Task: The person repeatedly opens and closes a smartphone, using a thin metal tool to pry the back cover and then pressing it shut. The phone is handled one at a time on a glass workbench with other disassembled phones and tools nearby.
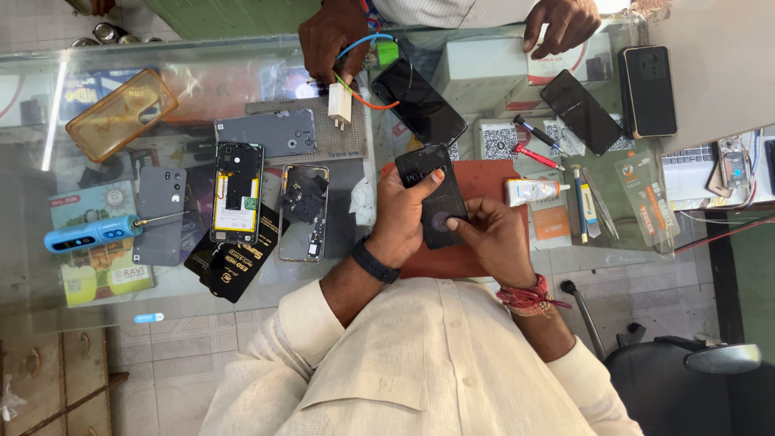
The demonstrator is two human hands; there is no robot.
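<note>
My left hand (401, 216), with a dark watch on its wrist, grips a black phone (440, 211) by its left edge, back side up, above a red work mat (492, 179). My right hand (494, 240), with red thread at the wrist, holds the phone's near end, and its thumb presses on the back. Both hands are over the glass counter (202, 81).
Across the counter, another person's hand (329, 36) holds a white charger (340, 103) with coloured wires beside a black phone (420, 101). An opened phone (238, 194), a grey back cover (160, 214) and a blue electric screwdriver (89, 232) lie left. A glue tube (533, 191) and tweezers (601, 214) lie right.
</note>
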